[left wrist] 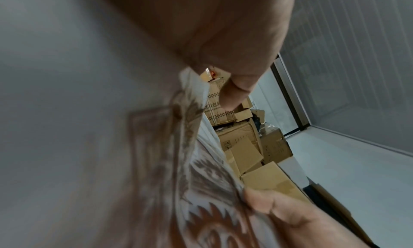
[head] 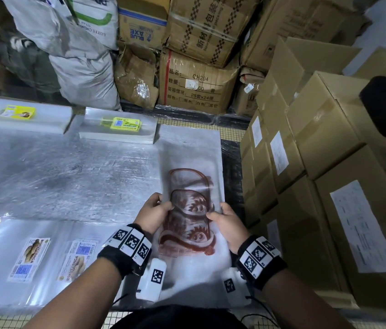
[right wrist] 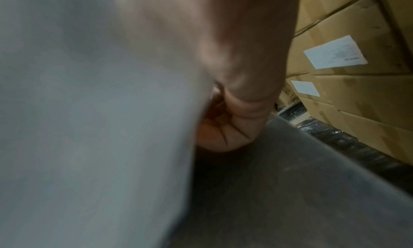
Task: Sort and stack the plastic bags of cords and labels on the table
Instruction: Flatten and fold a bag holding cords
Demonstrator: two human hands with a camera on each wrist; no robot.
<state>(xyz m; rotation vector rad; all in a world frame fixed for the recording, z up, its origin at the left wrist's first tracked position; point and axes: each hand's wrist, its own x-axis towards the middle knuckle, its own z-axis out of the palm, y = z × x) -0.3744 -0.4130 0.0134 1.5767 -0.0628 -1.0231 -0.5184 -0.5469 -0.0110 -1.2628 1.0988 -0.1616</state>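
Head view: both hands are on a bundle of clear plastic bags with a reddish-brown print [head: 190, 210], held over the table's right edge, near the front. The left hand [head: 155, 214] pinches the bundle's left edge, thumb on top, and the right hand [head: 226, 224] grips its right edge the same way. More of these bags lie flat under it on the table [head: 68, 174]. At the front left corner sit flat clear bags with biscuit labels [head: 30, 255]. Along the far edge are two stacks of clear bags, each with a yellow label [head: 17, 112] on top. Brown cardboard boxes [head: 329, 129] are piled just beside the right edge.

Left wrist view: the left hand's [left wrist: 234, 48] thumb and fingers are curled onto the printed bags' [left wrist: 190, 163] edge, which fan out a bit.

Right wrist view: pretty blurry, but the right hand's [right wrist: 234, 110] fingers are curled in under the grey plastic [right wrist: 100, 110].
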